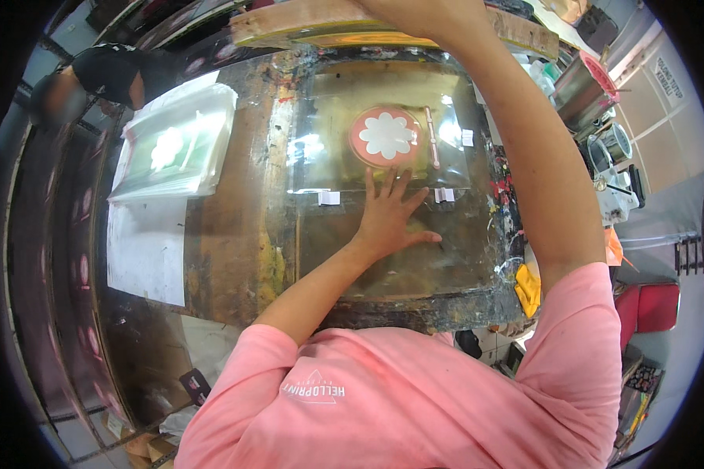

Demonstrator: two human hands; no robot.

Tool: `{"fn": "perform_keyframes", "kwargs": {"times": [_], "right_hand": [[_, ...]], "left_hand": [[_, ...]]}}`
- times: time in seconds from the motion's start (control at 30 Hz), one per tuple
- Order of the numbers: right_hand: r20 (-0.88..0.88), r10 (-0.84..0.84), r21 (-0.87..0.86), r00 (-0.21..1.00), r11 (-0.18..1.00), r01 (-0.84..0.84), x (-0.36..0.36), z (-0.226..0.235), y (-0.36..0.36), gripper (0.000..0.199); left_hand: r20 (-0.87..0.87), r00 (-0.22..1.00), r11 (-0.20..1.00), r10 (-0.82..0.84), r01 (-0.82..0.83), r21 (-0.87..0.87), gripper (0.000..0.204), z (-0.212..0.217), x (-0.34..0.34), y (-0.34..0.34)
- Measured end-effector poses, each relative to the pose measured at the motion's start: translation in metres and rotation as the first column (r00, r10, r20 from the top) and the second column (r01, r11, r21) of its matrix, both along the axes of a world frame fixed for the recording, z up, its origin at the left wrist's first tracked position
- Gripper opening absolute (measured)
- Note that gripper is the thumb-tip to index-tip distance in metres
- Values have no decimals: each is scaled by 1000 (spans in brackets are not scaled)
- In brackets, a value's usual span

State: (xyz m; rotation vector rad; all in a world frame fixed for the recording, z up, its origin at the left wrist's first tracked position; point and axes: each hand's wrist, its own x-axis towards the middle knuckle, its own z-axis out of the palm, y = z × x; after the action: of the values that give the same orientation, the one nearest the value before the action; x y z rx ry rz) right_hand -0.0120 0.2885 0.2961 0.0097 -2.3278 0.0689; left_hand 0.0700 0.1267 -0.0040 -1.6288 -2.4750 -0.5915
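Note:
My left hand (393, 213) lies with its fingers spread at the near edge of a clear plastic sheet (332, 105). A pink disc with a white scalloped flower (386, 135) shows on the sheet, beside a narrow pink-and-white strip (432, 139). Small white tabs (329, 198) sit along the sheet's near and right edges, on a dark glossy work surface (360, 270). My right arm stretches far forward, and my right hand (426, 14) is at a raised wooden frame (281, 25). The upper picture edge cuts that hand off, so its fingers are hidden.
Left on the table, a stack of clear printed sheets (203, 168) rests over white paper (145, 258). A person in dark clothing (109, 74) bends beyond it. At right stand a metal can with pink contents (583, 102), smaller containers (616, 142) and a yellow cloth (527, 290).

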Motion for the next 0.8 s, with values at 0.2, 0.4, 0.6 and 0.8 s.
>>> {"fn": "perform_keyframes", "kwargs": {"times": [0.2,0.4,0.6,0.8], "right_hand": [[81,-41,-3,996,999,41,19,-32,-3,59],[438,228,-55,870,972,-227,61,-109,0,55],[475,294,-197,829,954,-225,62,-220,10,27],[370,172,-56,913,985,-163,-78,-264,88,25]], "left_hand": [[803,555,734,217,-635,240,91,103,-70,-42],[824,566,773,18,-531,347,93,120,-101,-110],[385,788,804,482,-572,164,97,22,-62,-127],[205,791,804,576,-594,35,102,11,-65,-130]]}}
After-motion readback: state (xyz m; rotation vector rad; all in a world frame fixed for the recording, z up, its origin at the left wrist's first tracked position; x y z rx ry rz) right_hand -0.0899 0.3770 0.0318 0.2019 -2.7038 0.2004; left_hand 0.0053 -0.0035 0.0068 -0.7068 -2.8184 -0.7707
